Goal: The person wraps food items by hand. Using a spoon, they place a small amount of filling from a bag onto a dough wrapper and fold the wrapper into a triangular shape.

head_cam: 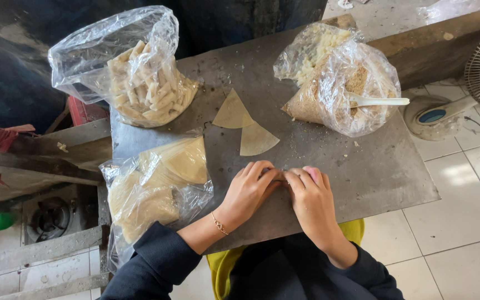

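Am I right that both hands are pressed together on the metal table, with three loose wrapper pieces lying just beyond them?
Not quite: the head view shows two loose wrapper pieces, not three. The rest holds: the left hand and right hand meet over something small on the metal table, and the wrappers lie just beyond them.

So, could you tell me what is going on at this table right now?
A person in dark sleeves has both hands on a grey metal table. The left hand and right hand meet over a small pale piece, mostly hidden under the fingers. Two wedge-shaped wrappers lie flat beyond them. A bag of stacked wrappers sits at the left, a bag of finished rolls behind it, and a bag of crumbly filling with a white spoon stands at the right.
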